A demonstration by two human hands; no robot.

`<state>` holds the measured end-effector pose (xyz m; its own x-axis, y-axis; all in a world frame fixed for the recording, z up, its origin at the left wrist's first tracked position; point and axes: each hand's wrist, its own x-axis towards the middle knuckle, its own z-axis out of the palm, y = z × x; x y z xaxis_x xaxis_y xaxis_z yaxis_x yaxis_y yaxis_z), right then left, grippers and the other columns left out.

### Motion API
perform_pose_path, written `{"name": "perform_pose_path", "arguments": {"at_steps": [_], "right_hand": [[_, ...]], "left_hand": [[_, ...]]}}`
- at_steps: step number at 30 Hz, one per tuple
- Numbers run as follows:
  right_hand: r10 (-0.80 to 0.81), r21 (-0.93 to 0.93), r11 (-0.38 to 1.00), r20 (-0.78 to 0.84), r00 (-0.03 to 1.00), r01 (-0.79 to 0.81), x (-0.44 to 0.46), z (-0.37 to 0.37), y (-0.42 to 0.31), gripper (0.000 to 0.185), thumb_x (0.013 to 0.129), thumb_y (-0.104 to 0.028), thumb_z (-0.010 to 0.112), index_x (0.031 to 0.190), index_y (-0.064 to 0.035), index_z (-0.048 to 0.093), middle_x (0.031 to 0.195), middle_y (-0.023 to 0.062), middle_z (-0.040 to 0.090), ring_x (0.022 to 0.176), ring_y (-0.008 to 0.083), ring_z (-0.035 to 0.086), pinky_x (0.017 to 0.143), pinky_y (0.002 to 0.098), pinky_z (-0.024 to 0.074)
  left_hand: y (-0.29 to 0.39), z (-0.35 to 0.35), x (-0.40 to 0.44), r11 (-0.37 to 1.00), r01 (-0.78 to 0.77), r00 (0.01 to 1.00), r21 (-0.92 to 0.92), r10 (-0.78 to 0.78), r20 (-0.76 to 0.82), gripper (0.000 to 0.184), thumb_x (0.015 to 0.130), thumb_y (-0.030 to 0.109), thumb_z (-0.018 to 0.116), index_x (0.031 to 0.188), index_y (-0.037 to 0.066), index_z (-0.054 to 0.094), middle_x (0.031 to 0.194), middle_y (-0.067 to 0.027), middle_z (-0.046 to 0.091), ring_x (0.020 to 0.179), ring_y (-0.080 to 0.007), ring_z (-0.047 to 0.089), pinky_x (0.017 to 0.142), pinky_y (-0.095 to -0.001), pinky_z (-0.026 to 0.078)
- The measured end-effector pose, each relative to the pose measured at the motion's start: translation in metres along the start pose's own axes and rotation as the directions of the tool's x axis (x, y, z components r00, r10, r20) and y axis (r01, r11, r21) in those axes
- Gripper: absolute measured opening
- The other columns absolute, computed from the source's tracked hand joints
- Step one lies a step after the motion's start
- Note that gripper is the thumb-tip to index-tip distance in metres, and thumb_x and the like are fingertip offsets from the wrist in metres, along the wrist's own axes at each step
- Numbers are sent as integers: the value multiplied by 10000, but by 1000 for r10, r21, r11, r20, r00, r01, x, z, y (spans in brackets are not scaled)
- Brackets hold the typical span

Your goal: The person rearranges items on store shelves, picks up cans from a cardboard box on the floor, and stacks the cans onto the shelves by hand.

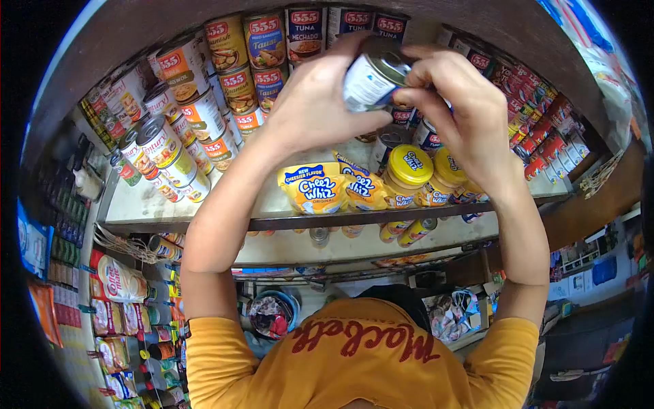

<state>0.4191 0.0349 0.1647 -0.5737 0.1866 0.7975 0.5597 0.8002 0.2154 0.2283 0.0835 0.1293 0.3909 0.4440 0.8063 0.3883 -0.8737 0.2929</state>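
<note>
Both bare hands were raised above a pale wooden shelf with a dark front edge (pixel 381 215), meeting at one small cylindrical metal can with a white-and-blue printed label (pixel 368 83). Held in the air, the can was tilted, its dark metal end turned up and to the right. The left hand (pixel 310 102) was closed around its side, the thumb stretched out beneath and the other fingers partly hidden behind. The right hand (pixel 466 92) was half curled, thumb and forefinger at the can's rim (whether they pinched it or only touched it, I could not tell).

Behind the hands stood stacked yellow-labelled 555 cans (pixel 228 42) and a dark-blue cylindrical Tuna Mechado can (pixel 305 34). Below them, near the shelf's front edge, two yellow plastic Cheez Whiz pouches (pixel 315 189) leaned side by side, the right one partly behind the left. Just to their right were two squat Cheez Whiz jars with round yellow lids (pixel 411 163). Well to the left, white-labelled cylindrical Century Tuna cans (pixel 162 144) rose in stacks; beyond the right hand, small red-labelled packages (pixel 521 92) filled the shelf's far side.
</note>
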Motion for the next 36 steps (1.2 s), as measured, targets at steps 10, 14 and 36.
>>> {"name": "perform_pose_path", "arguments": {"at_steps": [10,14,36], "right_hand": [[423,-101,818,772,474,-566,-34,65,49,417,743,-377,698,943,-12,676,922,192,680,861,317,660,777,396,505],[383,-133,830,842,380,-541,-28,59,56,346,705,-298,698,883,-2,692,840,187,686,813,297,674,741,379,519],[581,-661,712,365,727,-237,-3,54,72,206,779,10,510,949,-11,623,888,232,640,894,384,626,769,463,509]], "left_hand": [[-21,-8,-12,980,-4,888,-199,-88,-452,677,630,124,781,1176,-58,424,960,-146,641,860,-178,635,772,-302,514],[-20,-10,-12,961,-43,863,-274,-102,-495,649,628,137,801,1140,-49,448,955,-127,632,861,-183,626,761,-299,512],[-28,-17,-10,958,-55,872,-280,-90,-481,540,661,85,757,1116,-34,491,966,-116,630,837,-174,620,772,-297,501]]}}
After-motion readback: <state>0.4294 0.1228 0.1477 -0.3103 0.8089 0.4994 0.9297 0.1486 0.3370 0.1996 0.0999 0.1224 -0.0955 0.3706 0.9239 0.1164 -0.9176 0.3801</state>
